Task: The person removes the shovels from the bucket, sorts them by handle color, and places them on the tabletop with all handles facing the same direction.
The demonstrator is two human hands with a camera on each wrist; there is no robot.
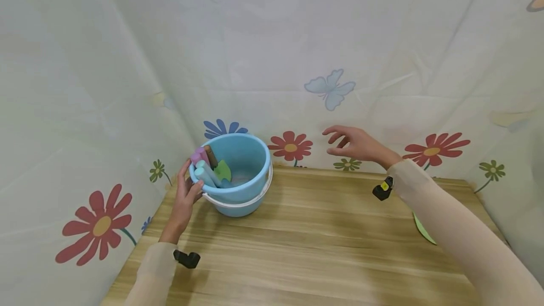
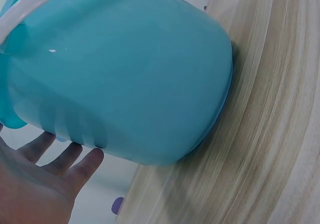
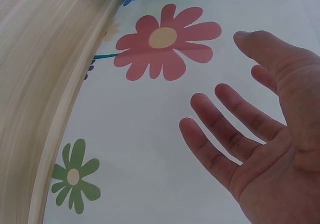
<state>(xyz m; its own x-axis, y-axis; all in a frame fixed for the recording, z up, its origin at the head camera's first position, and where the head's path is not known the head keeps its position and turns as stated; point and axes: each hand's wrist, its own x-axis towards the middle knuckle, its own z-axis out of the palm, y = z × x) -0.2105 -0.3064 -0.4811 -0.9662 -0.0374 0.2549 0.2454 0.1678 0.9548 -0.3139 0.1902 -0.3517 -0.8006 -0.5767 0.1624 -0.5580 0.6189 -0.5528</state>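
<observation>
Clearly, the blue bucket (image 1: 246, 155) was the left hand's neighbour. It stood on the bench (image 1: 297, 230), mouth up, its axis near upright as far as I could judge, and the left hand (image 1: 186, 192) lay right against its left side. From the left wrist I could see the spread fingertips (image 2: 94, 156) touching the outer wall, the fingers fairly straight, the palm off it. From above, the thumb lay by the near rim, but I could not tell whether it pressed.

The right hand (image 1: 350, 143) had nothing in it. It hung in the air near the far edge of the bench, fingers loosely bent and apart, well away from the bucket, which lay to its left and a little nearer the person.

Inside, the things leaned toward that same left rim: a purple handle (image 1: 201, 155), light-blue handles (image 1: 206, 174), a brown handle (image 1: 210, 156) and a green blade (image 1: 223, 170) low among them. The light-blue ones sloped up and leftward, so their tops sat just beside the left hand and on the side farthest from the right one. The white carrying handle (image 1: 242, 205) hung down around the near side. Off to the right, a green edge (image 1: 422, 230) peeped out past the right sleeve (image 1: 446, 221), the rest hidden.
</observation>
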